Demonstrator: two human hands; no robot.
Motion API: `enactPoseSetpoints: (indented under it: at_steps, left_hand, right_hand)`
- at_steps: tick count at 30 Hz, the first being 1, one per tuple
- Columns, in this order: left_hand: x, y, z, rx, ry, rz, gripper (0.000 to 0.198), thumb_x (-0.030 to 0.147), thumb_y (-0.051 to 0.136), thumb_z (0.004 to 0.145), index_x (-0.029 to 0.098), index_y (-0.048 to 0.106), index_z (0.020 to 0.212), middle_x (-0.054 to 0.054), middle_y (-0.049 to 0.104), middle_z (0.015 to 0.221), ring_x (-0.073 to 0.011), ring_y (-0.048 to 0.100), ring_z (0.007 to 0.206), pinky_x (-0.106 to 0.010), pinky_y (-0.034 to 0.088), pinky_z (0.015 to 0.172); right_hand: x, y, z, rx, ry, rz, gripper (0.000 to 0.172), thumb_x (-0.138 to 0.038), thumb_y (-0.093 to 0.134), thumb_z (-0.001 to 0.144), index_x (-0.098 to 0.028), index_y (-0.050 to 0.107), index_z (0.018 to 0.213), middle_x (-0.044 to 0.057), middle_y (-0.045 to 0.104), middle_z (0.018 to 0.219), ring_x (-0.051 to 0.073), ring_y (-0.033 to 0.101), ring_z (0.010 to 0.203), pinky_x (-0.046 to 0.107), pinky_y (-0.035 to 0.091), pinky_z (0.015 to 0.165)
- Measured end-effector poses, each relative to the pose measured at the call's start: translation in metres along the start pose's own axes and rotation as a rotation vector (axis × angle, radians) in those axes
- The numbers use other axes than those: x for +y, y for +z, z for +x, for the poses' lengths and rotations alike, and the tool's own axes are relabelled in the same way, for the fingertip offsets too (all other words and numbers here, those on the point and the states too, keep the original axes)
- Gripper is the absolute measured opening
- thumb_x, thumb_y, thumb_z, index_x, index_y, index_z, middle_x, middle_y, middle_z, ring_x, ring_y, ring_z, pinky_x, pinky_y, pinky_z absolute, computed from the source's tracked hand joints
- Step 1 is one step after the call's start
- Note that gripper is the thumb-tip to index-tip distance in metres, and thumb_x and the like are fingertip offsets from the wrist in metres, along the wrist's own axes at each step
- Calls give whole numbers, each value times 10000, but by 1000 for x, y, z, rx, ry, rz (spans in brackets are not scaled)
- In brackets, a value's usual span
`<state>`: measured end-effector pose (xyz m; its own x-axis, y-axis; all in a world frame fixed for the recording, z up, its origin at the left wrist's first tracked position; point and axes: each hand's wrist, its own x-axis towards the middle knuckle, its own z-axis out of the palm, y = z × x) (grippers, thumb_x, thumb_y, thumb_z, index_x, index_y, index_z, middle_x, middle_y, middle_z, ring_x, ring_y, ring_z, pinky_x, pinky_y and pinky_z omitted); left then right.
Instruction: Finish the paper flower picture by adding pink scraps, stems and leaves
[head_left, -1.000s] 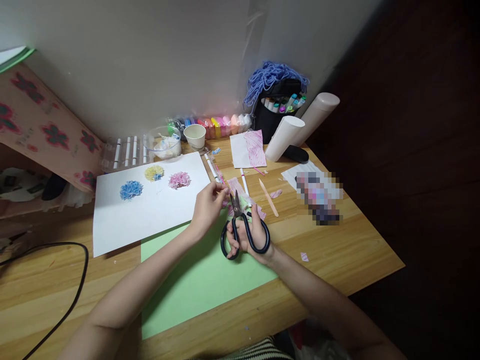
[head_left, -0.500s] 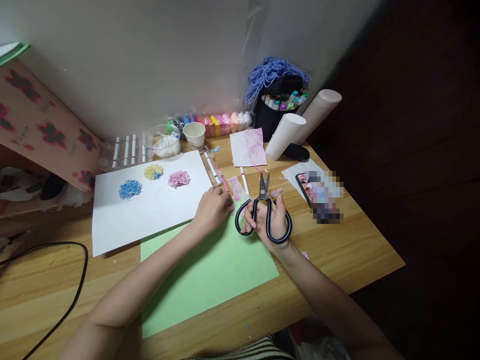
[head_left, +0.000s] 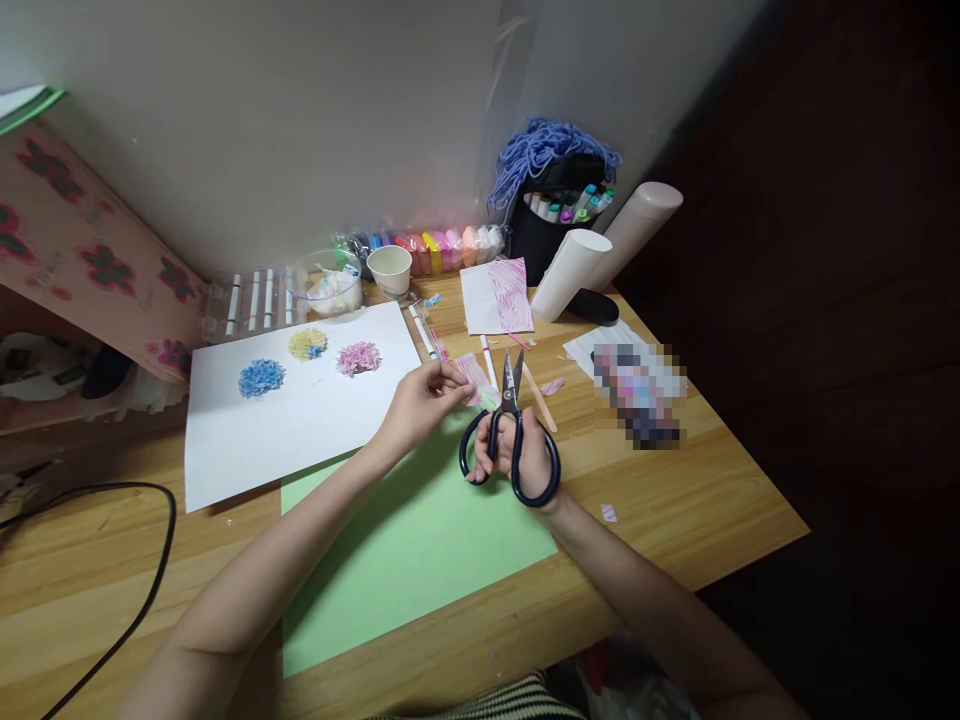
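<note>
My right hand (head_left: 534, 458) grips black-handled scissors (head_left: 508, 402), fingers through the loops. The scissors' blades are slightly apart and point away from me. To their left, my left hand (head_left: 429, 392) is closed in a pinch, and whatever lies between its fingertips is too small to make out. Just beyond those fingertips lies a pink-striped paper piece (head_left: 470, 372). Both hands are over the far part of a green sheet (head_left: 405, 560). A white sheet (head_left: 330, 440) lies to the left, bearing blue (head_left: 262, 379), yellow (head_left: 306, 344) and pink (head_left: 358, 358) crinkled clusters.
A half-coloured paper (head_left: 484, 297), a marker (head_left: 489, 362) and a wooden stick (head_left: 541, 400) lie beyond the scissors. A paper cup (head_left: 390, 268), a clear bowl (head_left: 300, 295) and a black marker holder (head_left: 531, 235) stand at the back. A blurred-out phone (head_left: 637, 395) lies at right.
My right hand has moved left and slightly nearer me with the scissors, revealing the wooden stick. My left hand has lifted and turned, its thumb and fingers now showing in a pinch.
</note>
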<state>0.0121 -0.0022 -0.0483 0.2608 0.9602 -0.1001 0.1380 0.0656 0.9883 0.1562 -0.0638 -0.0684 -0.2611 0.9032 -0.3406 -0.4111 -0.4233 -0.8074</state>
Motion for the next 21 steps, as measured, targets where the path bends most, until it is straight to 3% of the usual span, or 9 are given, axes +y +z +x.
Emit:
enactPoseSetpoints:
  at_steps: [4, 7, 13, 18, 21]
  left_hand:
    - [5, 3, -2, -28, -111, -264, 351, 333, 772, 629, 128, 581, 841, 5, 628, 693, -96, 586, 620, -224, 447, 608]
    - [6, 7, -6, -79, -143, -317, 399, 302, 790, 614, 116, 597, 910, 0, 650, 716, -103, 611, 672, -238, 464, 687]
    - [6, 9, -8, -126, -179, -257, 375, 248, 772, 632, 113, 626, 950, -12, 658, 757, -100, 599, 670, -235, 452, 674]
    - [7, 6, -6, -185, -190, -168, 257, 257, 773, 609, 110, 663, 788, -37, 669, 749, -124, 598, 681, -256, 448, 686]
    - [9, 5, -6, -151, -165, -149, 247, 290, 769, 608, 116, 662, 746, -38, 670, 740, -131, 596, 693, -259, 445, 693]
  right_hand:
    - [8, 4, 3, 164, -133, -101, 501, -648, 646, 647, -178, 502, 744, -81, 484, 417, 101, 520, 369, 274, 561, 472]
    - [7, 3, 5, 178, -209, -105, 463, -581, 697, 642, -187, 487, 764, -90, 499, 433, 89, 508, 368, 281, 583, 488]
    - [2, -5, 11, 193, -260, -115, 407, -504, 727, 646, -203, 464, 719, -103, 483, 395, 81, 486, 337, 250, 567, 438]
    - [-3, -12, 14, 225, -286, -116, 411, -503, 737, 633, -203, 469, 714, -100, 482, 402, 85, 485, 356, 252, 560, 453]
    - [-3, -15, 14, 219, -268, -109, 418, -533, 714, 651, -202, 470, 729, -82, 506, 414, 98, 500, 375, 245, 537, 448]
